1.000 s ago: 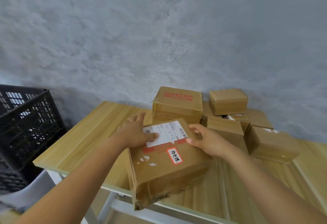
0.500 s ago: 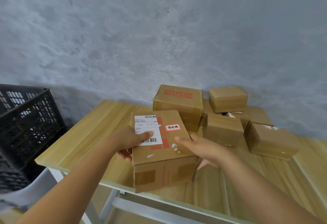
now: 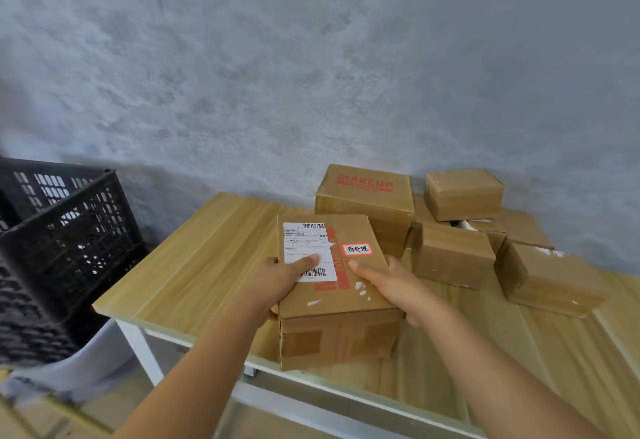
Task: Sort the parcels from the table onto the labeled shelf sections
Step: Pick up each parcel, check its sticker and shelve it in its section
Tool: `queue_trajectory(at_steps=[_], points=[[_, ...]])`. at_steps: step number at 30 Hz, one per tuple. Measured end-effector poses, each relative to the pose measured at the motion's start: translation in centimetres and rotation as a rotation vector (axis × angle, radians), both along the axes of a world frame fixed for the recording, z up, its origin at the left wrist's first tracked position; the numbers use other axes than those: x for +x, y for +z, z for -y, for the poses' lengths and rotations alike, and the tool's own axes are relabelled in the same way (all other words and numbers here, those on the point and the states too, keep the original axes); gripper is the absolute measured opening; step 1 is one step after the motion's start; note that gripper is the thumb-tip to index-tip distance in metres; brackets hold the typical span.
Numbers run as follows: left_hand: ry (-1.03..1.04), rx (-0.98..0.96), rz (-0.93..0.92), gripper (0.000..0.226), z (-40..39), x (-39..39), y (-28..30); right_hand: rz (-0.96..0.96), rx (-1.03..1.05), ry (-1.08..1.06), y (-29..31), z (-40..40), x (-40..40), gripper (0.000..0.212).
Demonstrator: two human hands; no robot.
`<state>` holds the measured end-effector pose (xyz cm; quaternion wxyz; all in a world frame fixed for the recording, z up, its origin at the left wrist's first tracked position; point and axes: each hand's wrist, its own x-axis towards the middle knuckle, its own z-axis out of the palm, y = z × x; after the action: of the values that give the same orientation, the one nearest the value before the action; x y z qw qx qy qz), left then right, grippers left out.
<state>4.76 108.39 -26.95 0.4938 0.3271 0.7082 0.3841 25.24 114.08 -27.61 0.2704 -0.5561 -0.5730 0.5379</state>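
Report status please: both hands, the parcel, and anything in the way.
Left hand and right hand grip the labelled parcel from both sides, thumbs on top. Parcel held level over the table edge. Other boxes behind; shelf not in view.

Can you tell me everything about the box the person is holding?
The held box is brown cardboard, taped with brown tape on its near side. On top are a white shipping label with barcodes, a red stripe and a small red-edged sticker with handwriting. The left hand grips its left side, thumb on the label; the right hand grips its right side. It sits level over the table's near edge.
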Motion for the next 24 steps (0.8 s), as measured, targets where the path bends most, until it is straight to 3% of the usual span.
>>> queue_trajectory(at_steps=[7,11,18,24], points=[[-0.058,0.070,0.022,0.064,0.5,-0.2,-0.1,-0.078,0.041,-0.041,0.1,2.0,0.3,0.029],[-0.078,0.096,0.040,0.069,0.5,-0.3,-0.4,-0.091,0.064,-0.093,-0.3,2.7,0.4,0.035],[-0.152,0.196,0.094,0.046,1.4,0.2,-0.2,-0.079,0.127,-0.193,-0.8,4.8,0.8,0.026],[-0.239,0.320,0.030,0.057,3.2,0.4,0.5,-0.097,0.219,-0.257,-0.5,8.4,1.1,0.046]])
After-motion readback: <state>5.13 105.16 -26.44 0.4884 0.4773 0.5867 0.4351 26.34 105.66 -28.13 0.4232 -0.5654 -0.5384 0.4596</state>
